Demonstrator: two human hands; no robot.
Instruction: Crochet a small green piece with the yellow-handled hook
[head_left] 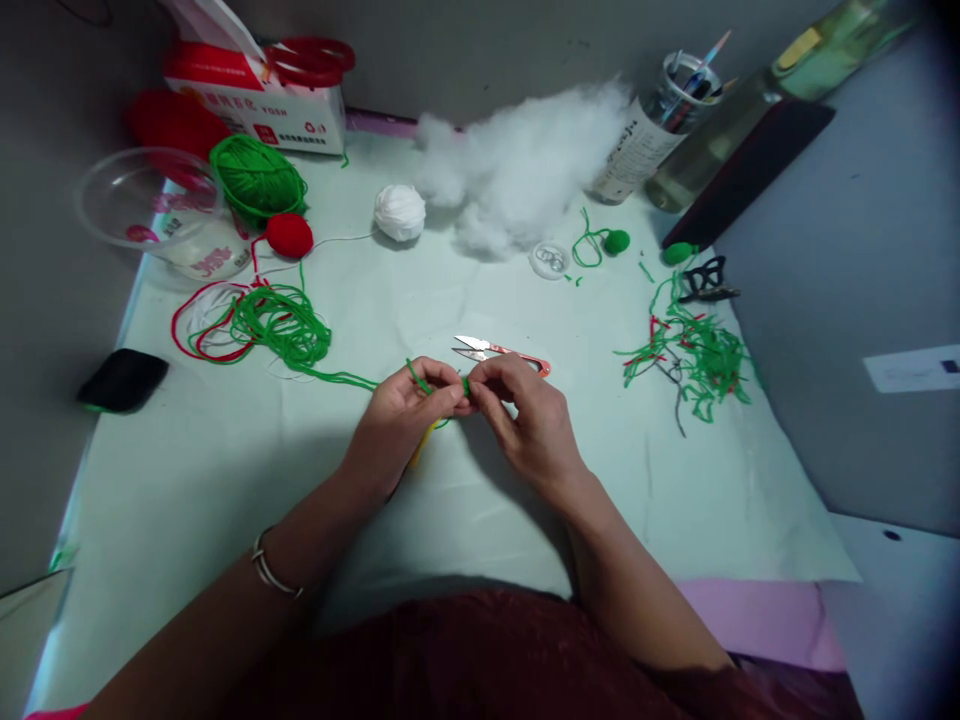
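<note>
My left hand (397, 415) is closed, pinching a small green yarn piece (466, 386) near the middle of the table. The fingertips of my right hand (532, 415) are closed on the same piece from the other side. Most of it is hidden by the fingers. A strand of green yarn (349, 379) runs from my left hand to a loose coil (289, 325) on the left. Below my left palm a thin yellow stick (421, 448) pokes out; its other end is hidden. Thread snips (540, 366) with red handles lie just behind my right hand.
White stuffing (525, 170) is heaped at the back, beside a white yarn ball (400, 213). Green (259, 177) and red (289, 236) yarn balls sit back left, near a clear tub (150, 200) and a carton (292, 120). Yarn scraps (709, 355) lie right.
</note>
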